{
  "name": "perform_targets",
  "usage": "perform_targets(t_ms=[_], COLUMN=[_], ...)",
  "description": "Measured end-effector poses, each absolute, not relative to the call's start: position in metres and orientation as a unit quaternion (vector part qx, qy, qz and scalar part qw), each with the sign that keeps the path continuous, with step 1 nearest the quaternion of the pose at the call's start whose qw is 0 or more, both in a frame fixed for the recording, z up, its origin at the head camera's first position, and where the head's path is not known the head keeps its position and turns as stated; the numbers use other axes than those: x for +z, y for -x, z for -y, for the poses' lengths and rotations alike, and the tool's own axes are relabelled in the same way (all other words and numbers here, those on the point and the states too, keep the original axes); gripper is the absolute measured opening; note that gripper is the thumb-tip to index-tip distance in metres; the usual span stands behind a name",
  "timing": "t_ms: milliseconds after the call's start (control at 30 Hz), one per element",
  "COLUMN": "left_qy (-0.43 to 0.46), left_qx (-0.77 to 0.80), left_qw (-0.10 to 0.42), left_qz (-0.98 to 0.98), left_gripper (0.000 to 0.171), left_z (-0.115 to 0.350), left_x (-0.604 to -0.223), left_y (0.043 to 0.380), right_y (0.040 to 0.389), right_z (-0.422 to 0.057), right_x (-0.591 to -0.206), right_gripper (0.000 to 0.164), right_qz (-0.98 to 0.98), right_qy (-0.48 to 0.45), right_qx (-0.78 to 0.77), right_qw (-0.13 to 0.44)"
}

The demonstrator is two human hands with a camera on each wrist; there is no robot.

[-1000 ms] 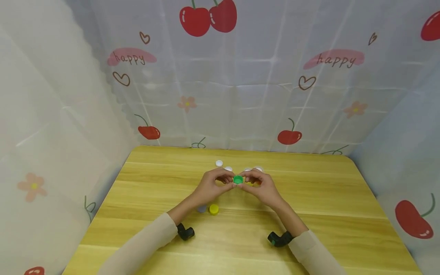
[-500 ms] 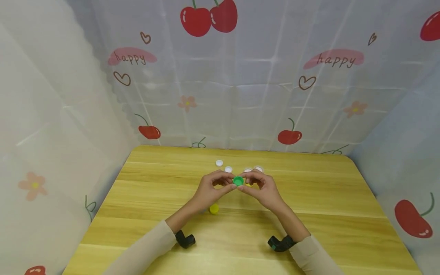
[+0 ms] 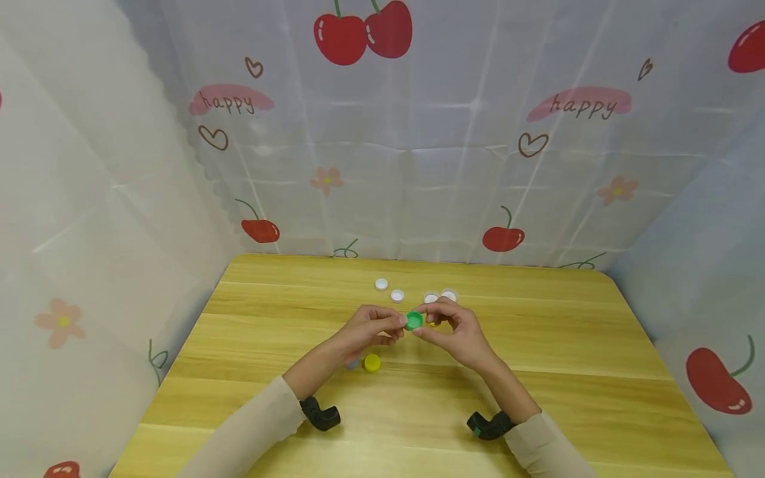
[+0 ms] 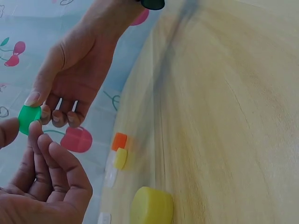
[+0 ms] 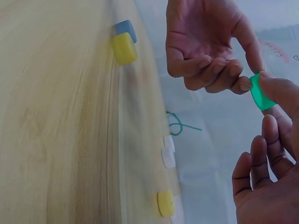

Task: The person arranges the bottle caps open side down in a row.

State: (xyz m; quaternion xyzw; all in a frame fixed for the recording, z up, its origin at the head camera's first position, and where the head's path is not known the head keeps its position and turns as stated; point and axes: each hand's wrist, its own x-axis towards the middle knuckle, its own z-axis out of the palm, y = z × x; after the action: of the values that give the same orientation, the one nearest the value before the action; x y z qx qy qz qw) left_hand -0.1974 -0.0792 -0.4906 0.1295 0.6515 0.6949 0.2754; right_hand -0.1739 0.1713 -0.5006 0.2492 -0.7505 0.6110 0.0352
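A green bottle cap (image 3: 414,320) is up above the table, its hollow side toward the head camera. My left hand (image 3: 369,332) pinches the cap's left edge between thumb and fingers. On the opposite edge, my right hand (image 3: 453,330) grips it with thumb and index finger, the other fingers loosely bent. Both wrist views show the cap (image 4: 29,119) between the two hands' fingertips. Just below my left hand, a yellow cap (image 3: 372,363) lies on the table beside a greyish-blue cap (image 3: 353,364), which the left wrist partly covers.
Several white caps, including one at the far left (image 3: 381,284) and one at the right (image 3: 449,294), lie toward the table's back. A smaller yellow cap (image 4: 120,159) and an orange cap (image 4: 119,141) are near them. A printed curtain (image 3: 394,199) surrounds the wooden table (image 3: 568,332).
My left hand has turned and dropped slightly, changing its pinch on the green cap. The cap has come down a little and tipped, showing more of its hollow. My right hand keeps its grip.
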Motion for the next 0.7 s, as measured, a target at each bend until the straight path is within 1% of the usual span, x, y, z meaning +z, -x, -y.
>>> perform_targets(t_ms=[233,367,467,533,633,700], left_qy=[-0.140,-0.144,-0.172,-0.199,-0.242,-0.265], left_qx=[0.688,0.671,0.644,0.615,0.571,0.547], left_qw=[0.265,0.238,0.198,0.160,0.099,0.062], left_qz=[-0.661,-0.687,-0.719,-0.746,-0.779,-0.792], left_gripper=[0.017,0.020,0.022,0.022,0.017,0.014], left_z=[0.0781,0.0778,0.0791,0.0804,0.0824,0.0829], left_x=[-0.4943,-0.4950,-0.4955,-0.4959,-0.4960,-0.4967], left_y=[0.1986,0.1980,0.1966,0.1952,0.1921,0.1902], right_y=[0.1722,0.1713,0.1712,0.1718,0.1727,0.1733], right_z=[-0.1715,-0.1710,-0.1710,-0.1717,-0.1735,-0.1747], right_x=[-0.5035,-0.5035,-0.5033,-0.5043,-0.5054,-0.5065], right_gripper=[0.029,0.031,0.033,0.031,0.023,0.022], right_qz=[0.753,0.758,0.764,0.766,0.768,0.768], right_qy=[-0.250,-0.248,-0.248,-0.246,-0.227,-0.212], right_qx=[0.608,0.602,0.595,0.593,0.599,0.604], right_qw=[0.034,0.036,0.034,0.028,-0.002,-0.030])
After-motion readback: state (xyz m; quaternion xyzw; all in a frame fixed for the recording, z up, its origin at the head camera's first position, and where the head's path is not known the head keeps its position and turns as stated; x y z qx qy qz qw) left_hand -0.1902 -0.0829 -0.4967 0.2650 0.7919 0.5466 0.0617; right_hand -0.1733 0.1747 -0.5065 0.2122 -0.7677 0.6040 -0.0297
